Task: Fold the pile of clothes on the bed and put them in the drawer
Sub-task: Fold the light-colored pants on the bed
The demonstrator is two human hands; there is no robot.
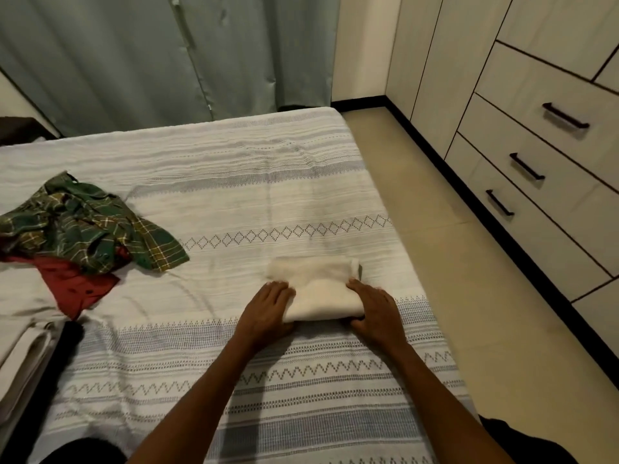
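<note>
1. Head view, the garment in hand: a white cloth, already folded into a small thick packet, lies on the bed near its right edge, straight ahead of the person. Its long axis runs left to right, across the line of the arms.

2. Head view, the grips: the left hand holds the packet's left end, fingers over the top and thumb low by the near edge. The right hand clasps the right end likewise. Each hand is closed on the cloth, one at either end, equally near.

3. Head view, what is left: a green plaid shirt lies crumpled well off to the left, over a red garment. Both are unfolded. At the near left edge sits a stack of folded pale cloth.

4. Head view, the goal: the drawers, with dark handles, stand to the right across a strip of floor, all closed.

5. Judgement: the packet looks ready to lift. With the drawers on the right, the right hand leads, and one hand must free itself to pull a handle.
</note>
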